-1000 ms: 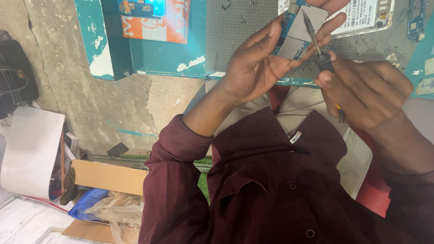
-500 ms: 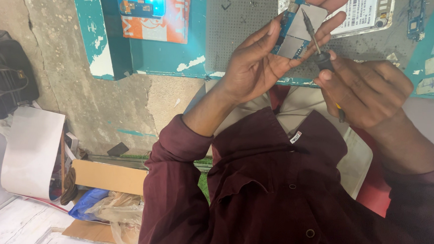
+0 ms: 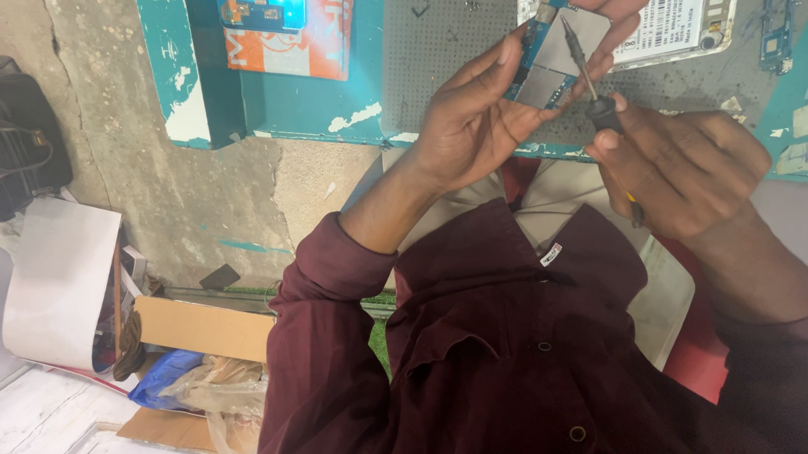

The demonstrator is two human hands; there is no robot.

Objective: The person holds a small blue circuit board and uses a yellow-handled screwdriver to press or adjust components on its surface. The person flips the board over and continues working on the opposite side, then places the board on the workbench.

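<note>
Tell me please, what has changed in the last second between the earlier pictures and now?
Almost nothing. The left hand holds the small circuit board as before, and the right hand keeps the screwdriver tip on it, with no clear shift. No grip was taken or released. The opened phone on the bench stayed put.

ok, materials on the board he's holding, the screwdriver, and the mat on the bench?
Board: blue circuit laminate by its edge, with flat dull grey shields that look like sheet metal.
Screwdriver: thin grey shaft, likely steel; black collar, probably plastic. The right hand hides the rest.
Mat: matt grey with a regular dot pattern, rubber or silicone by the look, not certain.
</note>
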